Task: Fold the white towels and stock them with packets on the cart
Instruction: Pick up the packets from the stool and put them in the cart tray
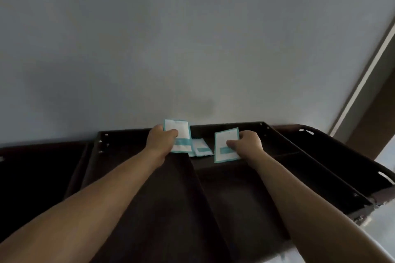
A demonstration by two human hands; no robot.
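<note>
Forearms span the cart; at its far end left hand pinches first packet, right hand second packet, flanking a third packet. Stocking step; next: lay both flat.

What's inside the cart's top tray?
A small teal-and-white packet lies in the tray, its left edge hidden behind the larger packet in the left hand. The right hand holds another packet, covering tray floor.

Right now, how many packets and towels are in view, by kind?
Packets: 3 (left packet in left hand, right packet in right hand, loose packet on cart)
Towels: 0 in view
Total: 3
</note>
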